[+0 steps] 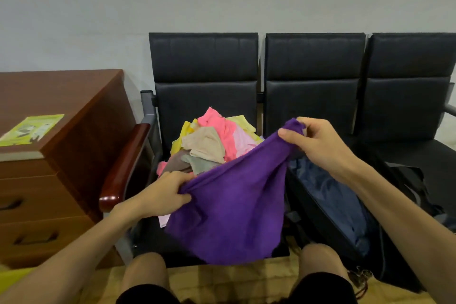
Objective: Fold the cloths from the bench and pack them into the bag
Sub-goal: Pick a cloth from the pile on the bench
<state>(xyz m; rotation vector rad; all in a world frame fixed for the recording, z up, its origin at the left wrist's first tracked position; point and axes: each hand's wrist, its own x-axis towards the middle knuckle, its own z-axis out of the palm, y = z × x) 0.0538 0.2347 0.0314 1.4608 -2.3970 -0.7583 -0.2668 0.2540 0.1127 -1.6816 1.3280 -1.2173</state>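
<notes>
I have the purple cloth (237, 205) lifted between both hands, in front of the near edge of the bench (204, 57). My left hand (160, 195) is closed on a bunched corner, low and to the left. My right hand (318, 140) pinches another corner between thumb and fingers, higher and further right. The rest of the cloth sags in a loose belly between them and hangs down towards my knees.

To fold it well, I judge I should first level my hands and draw them apart until the top edge runs straight. The left corner is crumpled in my fist, so I would work it out to a clean pinch before bringing edge to edge. The fabric looks soft and limp, so I expect it to need smoothing on a flat surface.

The pile of cloths (209, 140) lies unfolded on the left seat, behind the purple one. The bag (333, 200) lies open on the seat to its right, showing blue lining.

A green booklet (32, 128) lies on the wooden cabinet (74, 118) at far left; its print is too small to read. I see no brand on the bag.
</notes>
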